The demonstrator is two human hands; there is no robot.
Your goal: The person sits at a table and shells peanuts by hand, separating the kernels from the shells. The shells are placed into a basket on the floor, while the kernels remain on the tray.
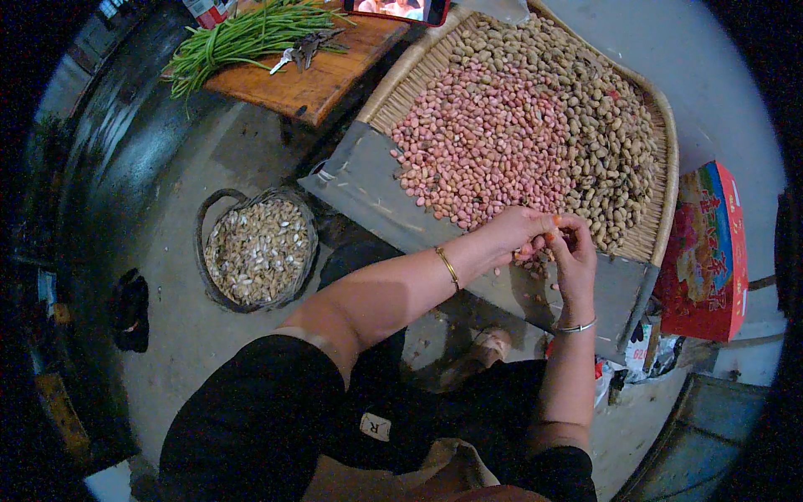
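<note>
A wide woven tray point(666, 125) with a grey front part lies before me. Pink shelled peanuts point(483, 138) fill its middle, and unshelled peanuts point(608, 163) lie along its far and right sides. Over the tray's near part, my left hand point(514, 232) meets my right hand point(574, 241) at the fingertips. Some pink kernels show under the curled fingers of my left hand. Whatever is pinched between the fingertips is too small and covered to tell. More loose kernels and bits lie on the grey part just below the hands.
A handled basket point(310, 251) of peanut shells point(260, 251) stands on the floor at left. A wooden bench point(332, 81) at upper left bears green stalks point(232, 44), keys point(301, 50) and a phone point(433, 12). A red printed box point(702, 263) stands right of the tray.
</note>
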